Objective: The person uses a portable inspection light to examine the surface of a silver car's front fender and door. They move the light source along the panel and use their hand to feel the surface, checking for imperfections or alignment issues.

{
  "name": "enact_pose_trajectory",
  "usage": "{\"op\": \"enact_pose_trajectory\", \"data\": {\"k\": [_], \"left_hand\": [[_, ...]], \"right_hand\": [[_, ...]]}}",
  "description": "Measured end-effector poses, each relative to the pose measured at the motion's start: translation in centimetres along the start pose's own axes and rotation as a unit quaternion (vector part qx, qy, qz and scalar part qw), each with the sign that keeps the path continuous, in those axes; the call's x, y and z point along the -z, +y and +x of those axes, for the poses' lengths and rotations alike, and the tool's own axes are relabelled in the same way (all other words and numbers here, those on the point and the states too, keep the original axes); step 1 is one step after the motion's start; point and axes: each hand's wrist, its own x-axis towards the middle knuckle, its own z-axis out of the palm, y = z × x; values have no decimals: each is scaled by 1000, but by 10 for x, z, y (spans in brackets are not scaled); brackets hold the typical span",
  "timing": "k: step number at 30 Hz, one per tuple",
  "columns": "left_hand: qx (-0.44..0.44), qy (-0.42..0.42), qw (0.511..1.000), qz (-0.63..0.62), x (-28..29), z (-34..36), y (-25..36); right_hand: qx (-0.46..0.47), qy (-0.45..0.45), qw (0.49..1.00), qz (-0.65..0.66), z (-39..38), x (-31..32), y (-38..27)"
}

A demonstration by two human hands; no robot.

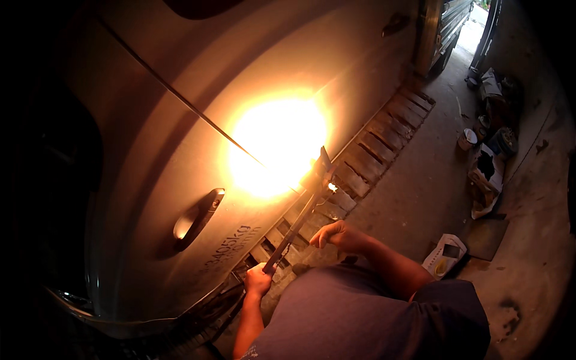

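My left hand [259, 279] is closed around the lower end of a long-handled lamp [296, 227], a straight bar slanting up and right. Its head [323, 168] is close to the pale side panel of a vehicle [174, 138]. A round, blinding glow [279, 144] covers part of that panel and hides the surface there. To the right of the bar, apart from it, is my right hand [337, 236]. Its fingers are curled and point down and left; whatever may be inside them is hidden. A dark door handle [200, 219] is on the panel to the left.
A slatted wooden pallet [372, 150] lies along the vehicle's lower side. On the floor at right are a white tub [467, 139], an open bag [489, 171] and a white tray [444, 255] with something yellow. Bright daylight comes through an opening [474, 30] at the far right.
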Motion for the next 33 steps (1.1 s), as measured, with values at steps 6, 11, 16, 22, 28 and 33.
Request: {"op": "enact_pose_trajectory", "data": {"k": [6, 11, 16, 22, 28, 33], "left_hand": [[-8, 7, 1000, -3, -1, 3, -3], [2, -6, 1000, 12, -2, 3, -4], [18, -22, 999, 40, 2, 2, 3], [26, -27, 997, 62, -2, 3, -3], [53, -55, 995, 60, -5, 3, -5], [35, -28, 997, 63, -13, 3, -17]], "right_hand": [[-53, 22, 997, 61, 0, -1, -4], [-58, 18, 994, 95, 2, -1, -3], [-89, 4, 992, 93, 4, 1, 2], [-100, -22, 993, 50, 3, 3, 1], [-105, -23, 993, 43, 4, 3, 0], [-101, -31, 993, 45, 6, 5, 2]]}}
